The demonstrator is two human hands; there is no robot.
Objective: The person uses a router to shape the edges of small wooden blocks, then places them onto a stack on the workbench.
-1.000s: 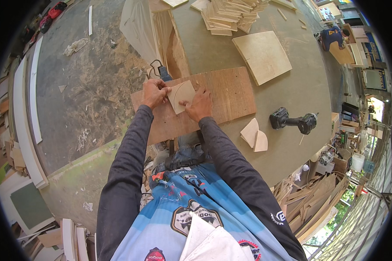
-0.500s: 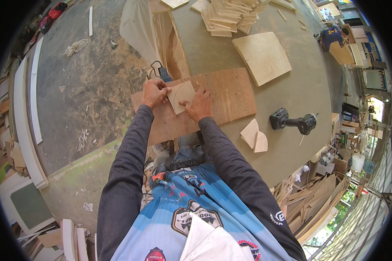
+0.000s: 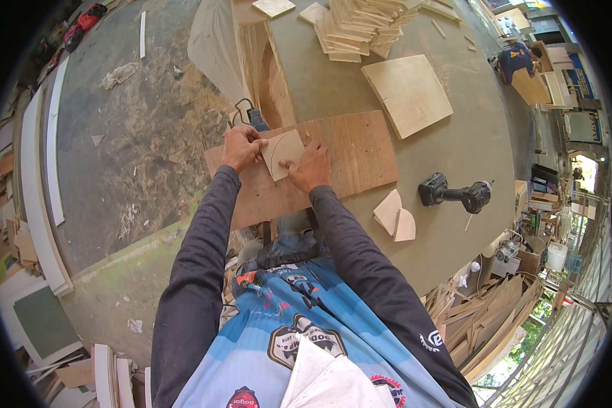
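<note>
Head: right hand [image 3: 311, 168] touching wood [image 3: 284, 147]

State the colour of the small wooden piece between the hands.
The small wooden piece is pale tan with a dark curved line; head view shows it.

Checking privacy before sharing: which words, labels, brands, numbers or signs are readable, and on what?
Wording withheld; locations only.
Blue shirt: printed lettering, partly readable.
Right sleeve: white print, small lettering unclear.
Co-worker's dark shirt: yellow mark, too small to read.
Cordless drill: any label too small to read.
Small wooden piece: no words visible.
</note>
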